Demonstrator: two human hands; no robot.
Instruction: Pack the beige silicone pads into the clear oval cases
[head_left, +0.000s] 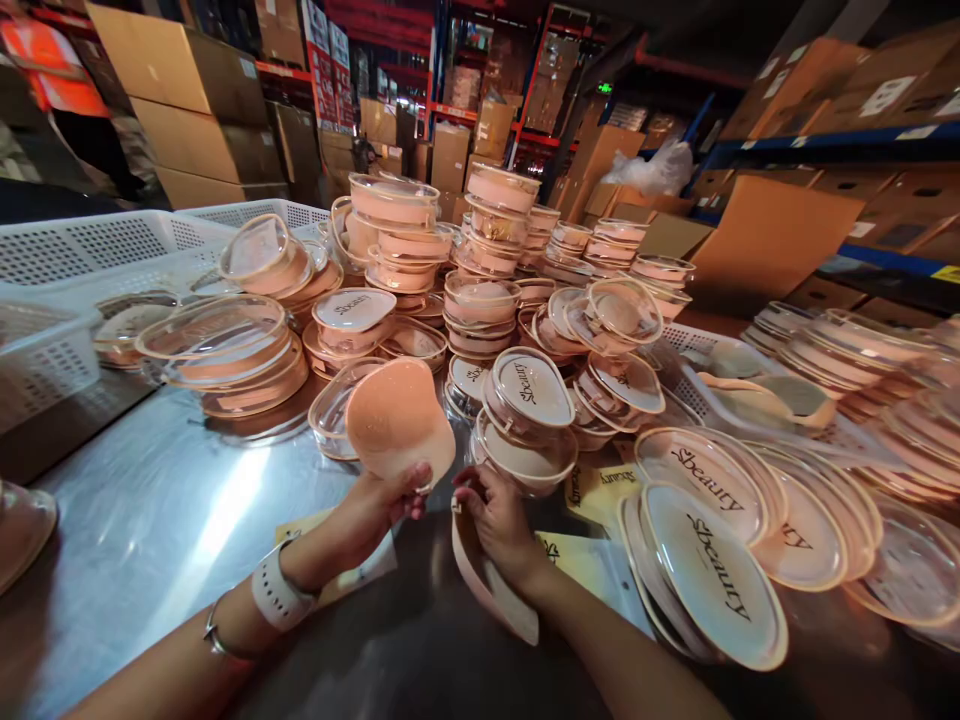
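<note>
My left hand [379, 513] pinches the lower edge of a peach teardrop-shaped pad [397, 420] and holds it upright above the metal table [165, 510]. My right hand [499, 520] rests on a second, paler pad [487, 590] that lies tilted at the table's near edge, fingers curled over its upper rim. A white watch and a bracelet sit on my left wrist. Just beyond both hands stand clear teardrop cases with "Sbeauty" lids [529, 390], stacked and piled.
Heaps of clear cases with peach pads [420, 250] cover the table's middle and right. White perforated baskets [90, 250] stand at the left, another [697, 390] at the right. Yellow cards [600, 490] lie near my right hand. Cardboard boxes and warehouse racks fill the background.
</note>
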